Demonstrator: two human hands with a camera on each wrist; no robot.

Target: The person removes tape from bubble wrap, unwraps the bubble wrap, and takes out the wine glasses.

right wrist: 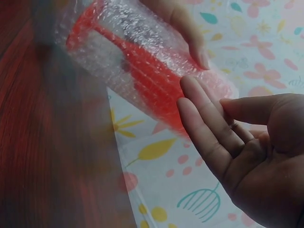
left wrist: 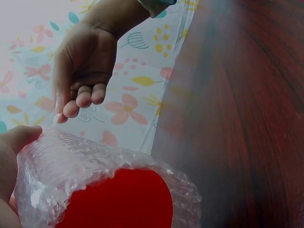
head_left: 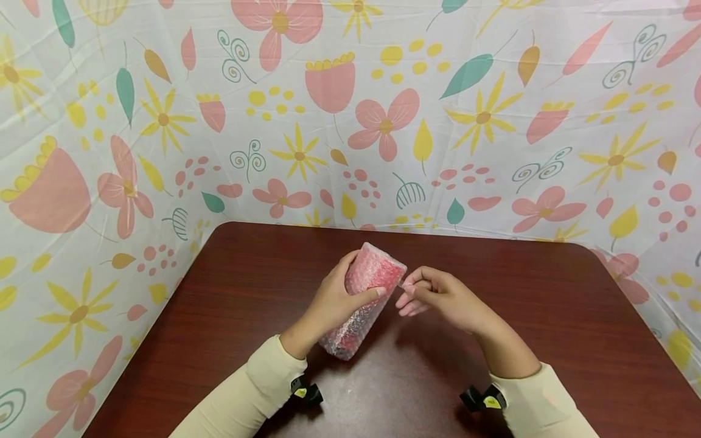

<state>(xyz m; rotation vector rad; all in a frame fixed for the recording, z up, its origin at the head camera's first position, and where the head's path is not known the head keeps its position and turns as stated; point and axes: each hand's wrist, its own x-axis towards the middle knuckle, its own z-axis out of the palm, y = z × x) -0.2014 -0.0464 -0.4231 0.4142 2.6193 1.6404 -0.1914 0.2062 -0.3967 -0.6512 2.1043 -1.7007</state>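
Observation:
A red stemmed goblet point(right wrist: 152, 71) shows through a sleeve of clear bubble wrap point(head_left: 372, 271). The bundle leans above the table, its upper end tipped to the right. My left hand point(head_left: 336, 295) grips it from the left side, thumb across the front. Close to the upper right end, my right hand point(head_left: 446, 298) pinches a small bit at the wrap's edge between thumb and index finger, its other fingers loosely bent. In the left wrist view, one end of the roll faces the camera with a round red surface point(left wrist: 128, 199) inside the wrap.
The dark red-brown table point(head_left: 246, 274) has rounded far corners. A white cloth point(head_left: 339, 140) printed with flowers and leaves hangs behind it and along the sides. Small black cameras point(head_left: 482, 398) sit at both cream sleeves' cuffs point(head_left: 276, 365).

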